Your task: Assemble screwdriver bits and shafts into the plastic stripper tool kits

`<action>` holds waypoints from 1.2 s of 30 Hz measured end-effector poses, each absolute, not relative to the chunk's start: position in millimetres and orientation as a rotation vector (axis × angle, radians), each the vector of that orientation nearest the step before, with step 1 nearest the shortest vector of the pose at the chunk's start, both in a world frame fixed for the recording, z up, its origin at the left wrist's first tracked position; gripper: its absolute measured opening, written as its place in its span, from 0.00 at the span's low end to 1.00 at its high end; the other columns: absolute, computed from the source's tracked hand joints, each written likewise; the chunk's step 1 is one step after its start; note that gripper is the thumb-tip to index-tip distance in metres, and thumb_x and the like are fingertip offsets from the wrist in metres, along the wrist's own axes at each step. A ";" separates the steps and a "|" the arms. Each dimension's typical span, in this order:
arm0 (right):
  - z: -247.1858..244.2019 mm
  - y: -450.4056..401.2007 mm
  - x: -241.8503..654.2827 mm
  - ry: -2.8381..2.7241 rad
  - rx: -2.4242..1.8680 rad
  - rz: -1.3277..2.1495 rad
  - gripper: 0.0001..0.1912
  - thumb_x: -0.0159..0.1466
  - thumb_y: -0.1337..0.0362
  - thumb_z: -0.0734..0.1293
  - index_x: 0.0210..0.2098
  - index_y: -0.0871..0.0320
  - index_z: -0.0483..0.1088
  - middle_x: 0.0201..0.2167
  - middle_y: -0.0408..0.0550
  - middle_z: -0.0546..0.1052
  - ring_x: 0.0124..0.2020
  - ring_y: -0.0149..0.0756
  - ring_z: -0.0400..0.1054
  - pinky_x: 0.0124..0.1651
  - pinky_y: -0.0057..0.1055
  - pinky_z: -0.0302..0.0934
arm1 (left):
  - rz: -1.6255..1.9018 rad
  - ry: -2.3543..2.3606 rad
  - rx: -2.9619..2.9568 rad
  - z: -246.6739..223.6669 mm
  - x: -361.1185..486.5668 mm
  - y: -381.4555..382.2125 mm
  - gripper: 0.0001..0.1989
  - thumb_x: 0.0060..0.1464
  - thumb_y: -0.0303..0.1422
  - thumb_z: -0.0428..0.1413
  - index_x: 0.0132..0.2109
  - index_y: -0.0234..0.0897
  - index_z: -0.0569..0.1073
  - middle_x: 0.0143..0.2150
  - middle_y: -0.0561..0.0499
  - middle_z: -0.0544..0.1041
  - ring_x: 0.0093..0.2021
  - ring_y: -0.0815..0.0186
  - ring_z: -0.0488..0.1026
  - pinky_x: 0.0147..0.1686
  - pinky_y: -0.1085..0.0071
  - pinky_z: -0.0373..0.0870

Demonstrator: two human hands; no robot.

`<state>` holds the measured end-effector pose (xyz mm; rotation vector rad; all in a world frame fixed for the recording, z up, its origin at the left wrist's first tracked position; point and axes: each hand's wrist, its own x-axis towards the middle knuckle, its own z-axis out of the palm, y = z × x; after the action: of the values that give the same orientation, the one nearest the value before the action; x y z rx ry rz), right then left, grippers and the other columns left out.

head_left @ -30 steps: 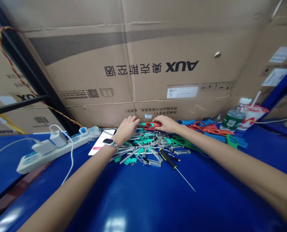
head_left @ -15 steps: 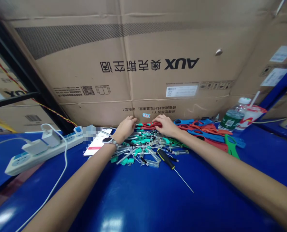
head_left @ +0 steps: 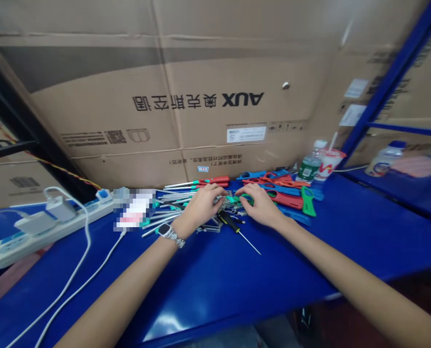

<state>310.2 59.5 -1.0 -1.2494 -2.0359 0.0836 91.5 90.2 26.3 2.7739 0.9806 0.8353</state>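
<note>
My left hand [head_left: 205, 202], a watch [head_left: 165, 230] at its wrist, is over the pile of lighter parts. Its fingers are curled in around small clear and teal parts that I cannot make out. Just right of it, my right hand [head_left: 261, 203] has thumb and index finger apart, beside small teal pieces [head_left: 231, 198]. Slim metal tubes [head_left: 161, 220] stick out left of my left hand. Behind the hands lie red-handled long-nosed lighters [head_left: 215, 180]. A black and yellow screwdriver [head_left: 230, 222] lies in front, its shaft toward me.
Red, blue and green plastic casings [head_left: 286, 199] lie in a heap on the right. Behind them stand a water bottle [head_left: 307, 166] and a paper cup [head_left: 326, 166]. At left are a phone [head_left: 136, 208] and a power strip [head_left: 30, 237] with cables. A large carton [head_left: 201, 125] stands behind.
Both hands have drawn back from the red-handled lighters toward the middle of the pile. The lighters now lie free at the back. The view has swung to the right.
</note>
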 end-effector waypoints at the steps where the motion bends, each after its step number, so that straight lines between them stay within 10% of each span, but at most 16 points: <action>1: -1.5 53.6 318.7 -2.018 -1.307 0.049 0.10 0.66 0.69 0.62 0.42 0.55 0.74 0.45 0.52 0.78 0.51 0.47 0.68 0.54 0.46 0.59 | 0.805 0.961 2.787 25.7 103.5 91.9 0.07 0.65 0.27 0.54 0.46 0.37 0.76 0.46 0.45 0.78 0.49 0.57 0.75 0.51 0.60 0.72; 23: -6.8 37.3 415.0 -2.031 -1.735 -0.190 0.12 0.64 0.63 0.68 0.46 0.57 0.74 0.48 0.56 0.74 0.53 0.54 0.65 0.53 0.49 0.58 | 0.489 0.777 2.931 5.0 213.2 140.2 0.12 0.60 0.32 0.58 0.51 0.36 0.76 0.53 0.40 0.77 0.56 0.50 0.73 0.54 0.56 0.71; 36: -6.8 51.1 420.3 -1.951 -1.567 -0.031 0.15 0.63 0.67 0.68 0.50 0.55 0.70 0.48 0.53 0.73 0.52 0.50 0.66 0.53 0.49 0.59 | 0.633 0.815 2.630 22.3 200.8 142.5 0.08 0.59 0.35 0.62 0.43 0.36 0.77 0.36 0.48 0.81 0.35 0.61 0.78 0.37 0.68 0.71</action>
<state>420.3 51.1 -6.8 -1.5672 -1.9507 -0.0310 200.8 142.5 22.3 2.6305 0.8151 0.6334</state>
